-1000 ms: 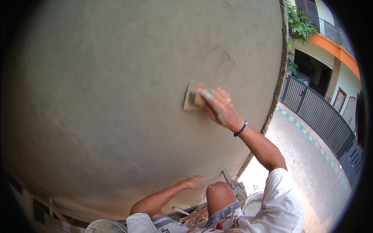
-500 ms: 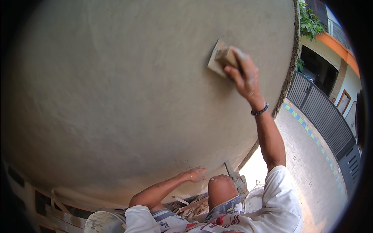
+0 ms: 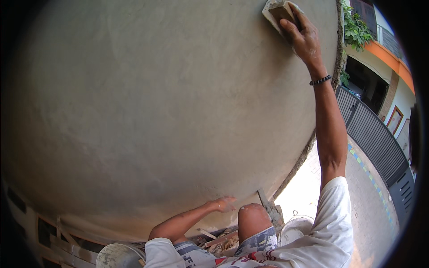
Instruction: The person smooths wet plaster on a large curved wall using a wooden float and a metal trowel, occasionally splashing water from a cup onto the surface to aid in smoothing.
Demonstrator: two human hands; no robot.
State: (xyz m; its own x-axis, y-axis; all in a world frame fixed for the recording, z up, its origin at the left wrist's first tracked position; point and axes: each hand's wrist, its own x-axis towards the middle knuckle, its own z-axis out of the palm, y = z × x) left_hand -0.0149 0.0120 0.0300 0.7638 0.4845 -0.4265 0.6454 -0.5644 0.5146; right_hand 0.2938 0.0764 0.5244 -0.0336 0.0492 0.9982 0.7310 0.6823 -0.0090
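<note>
A grey plastered wall (image 3: 156, 111) fills most of the view. High on it, close to the wall's right edge, my right hand (image 3: 307, 43) is wrapped round the block handle of a plastering float (image 3: 280, 13). The float's flat plate lies against the plaster, partly hidden by my fingers. Down low, my left hand (image 3: 224, 204) holds nothing, its fingers apart and pale smears on them. It is beside my bent knee, close to the lower wall; whether it touches the wall I cannot tell.
A pale bucket (image 3: 118, 256) stands at lower left, another bucket (image 3: 295, 228) right of my knee. Wood scraps (image 3: 223, 241) lie below the wall. A mortar-crusted upright piece (image 3: 270, 205) stands near the wall's rough edge. Beyond are a paved lane (image 3: 366, 196) and dark gate (image 3: 375, 134).
My right hand has slid the float up and to the right along the wall, and that arm is straighter now. My left hand has barely moved.
</note>
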